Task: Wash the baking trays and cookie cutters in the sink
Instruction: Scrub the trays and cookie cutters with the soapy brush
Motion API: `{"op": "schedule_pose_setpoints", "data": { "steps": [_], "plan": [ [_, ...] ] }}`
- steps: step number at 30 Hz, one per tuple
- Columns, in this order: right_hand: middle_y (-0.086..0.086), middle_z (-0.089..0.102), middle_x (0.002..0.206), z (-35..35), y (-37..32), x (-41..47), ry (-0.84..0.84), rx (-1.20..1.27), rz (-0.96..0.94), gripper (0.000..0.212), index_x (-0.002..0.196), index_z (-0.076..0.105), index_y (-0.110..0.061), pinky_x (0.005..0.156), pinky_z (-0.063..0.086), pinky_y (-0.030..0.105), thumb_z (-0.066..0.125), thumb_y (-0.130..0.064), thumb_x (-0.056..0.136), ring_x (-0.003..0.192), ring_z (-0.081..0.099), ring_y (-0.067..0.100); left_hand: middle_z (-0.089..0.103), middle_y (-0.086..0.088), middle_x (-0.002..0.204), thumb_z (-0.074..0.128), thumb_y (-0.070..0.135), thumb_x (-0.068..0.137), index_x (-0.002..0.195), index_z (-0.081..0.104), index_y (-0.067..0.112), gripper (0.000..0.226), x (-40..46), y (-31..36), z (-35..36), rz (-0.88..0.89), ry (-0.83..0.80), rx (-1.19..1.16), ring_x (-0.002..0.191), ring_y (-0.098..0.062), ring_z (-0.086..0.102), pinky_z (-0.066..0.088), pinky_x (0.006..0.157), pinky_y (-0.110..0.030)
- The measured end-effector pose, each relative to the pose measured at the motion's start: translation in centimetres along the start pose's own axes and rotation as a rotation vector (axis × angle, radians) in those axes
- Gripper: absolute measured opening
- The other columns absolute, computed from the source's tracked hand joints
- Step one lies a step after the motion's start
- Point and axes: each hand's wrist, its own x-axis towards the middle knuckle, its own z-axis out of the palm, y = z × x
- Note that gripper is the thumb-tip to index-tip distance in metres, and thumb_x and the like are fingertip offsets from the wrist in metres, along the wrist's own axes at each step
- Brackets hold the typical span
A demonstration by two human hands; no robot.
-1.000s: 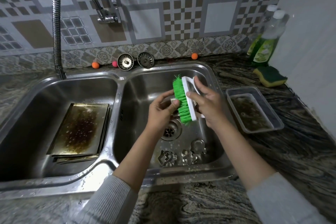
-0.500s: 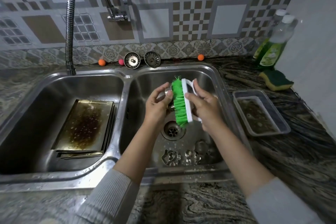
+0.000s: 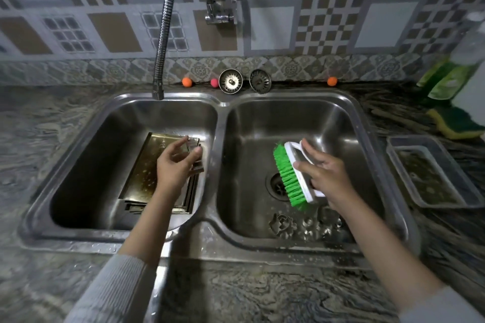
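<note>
The stacked baking trays [image 3: 157,178] lie flat in the left basin, left of centre frame, and my left hand [image 3: 176,165] hovers over them pinching a small cookie cutter [image 3: 193,145] — I judge it is being set aside here, apart from the unscrubbed ones. Those cookie cutters [image 3: 304,224] sit low in the right basin. My right hand [image 3: 324,173] grips the green brush [image 3: 294,174], fingers curled round its handle — held over the drain so it drips into the sink [image 3: 223,241].

Greasy stacked baking trays [image 3: 147,178] left basin; metal cookie cutters [image 3: 304,225] right basin.
</note>
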Motion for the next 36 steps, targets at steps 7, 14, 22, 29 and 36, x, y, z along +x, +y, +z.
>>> {"op": "schedule_pose_setpoints", "data": {
  "steps": [7, 14, 22, 29, 36],
  "plan": [
    [-0.011, 0.060, 0.125, 3.9, 1.8, -1.2, 0.006, -0.019, 0.062, 0.058, 0.130, 0.056, -0.022, 0.076, 0.049, 0.018, 0.073, -0.004, 0.078, 0.083, 0.059, -0.007, 0.069, -0.004, 0.084, 0.082, 0.008, 0.071, 0.104, 0.065, 0.017, 0.038, 2.9, -5.3, -5.1, -0.060, -0.331, 0.762, 0.063, 0.002, 0.065, 0.051, 0.056, -0.015],
    [-0.009, 0.061, 0.126, 4.9, 2.5, -1.8, 0.049, -0.040, 0.071, 0.060, 0.131, 0.055, -0.024, 0.072, 0.051, 0.015, 0.074, -0.005, 0.077, 0.096, 0.060, 0.003, 0.068, -0.007, 0.107, 0.073, 0.008, 0.073, 0.111, 0.064, 0.020, 0.040, 4.5, -8.1, -5.5, -0.033, -0.731, 1.301, 0.092, -0.024, 0.065, 0.057, 0.076, -0.034],
    [-0.003, 0.060, 0.130, 4.4, 2.6, -1.9, 0.078, -0.052, 0.067, 0.062, 0.131, 0.055, -0.025, 0.095, 0.048, 0.033, 0.075, -0.005, 0.076, 0.109, 0.059, 0.011, 0.068, -0.010, 0.112, 0.071, 0.013, 0.079, 0.140, 0.044, 0.019, 0.067, 5.9, -7.5, -5.8, -0.013, -0.705, 1.210, 0.102, -0.022, 0.063, 0.050, 0.089, -0.031],
    [-0.008, 0.060, 0.127, 0.7, 1.4, -1.4, 0.126, -0.102, 0.010, 0.060, 0.130, 0.057, -0.023, 0.085, 0.049, 0.024, 0.076, -0.006, 0.076, 0.103, 0.060, 0.004, 0.067, -0.004, 0.091, 0.067, 0.019, 0.086, 0.111, 0.064, 0.013, 0.026, 2.5, -1.8, 2.9, 0.234, -0.292, 0.688, 0.081, -0.019, 0.065, 0.054, 0.076, -0.031],
    [-0.008, 0.054, 0.135, -4.8, 2.6, -0.3, 0.121, -0.193, -0.005, 0.061, 0.129, 0.057, -0.024, 0.100, 0.044, 0.026, 0.078, -0.009, 0.073, 0.116, 0.054, -0.001, 0.061, -0.010, 0.126, 0.076, 0.026, 0.077, 0.129, 0.054, 0.014, 0.058, -3.5, -7.3, 13.6, 0.096, -0.808, 1.109, 0.114, -0.025, 0.058, 0.043, 0.089, -0.025]
  ]
}}
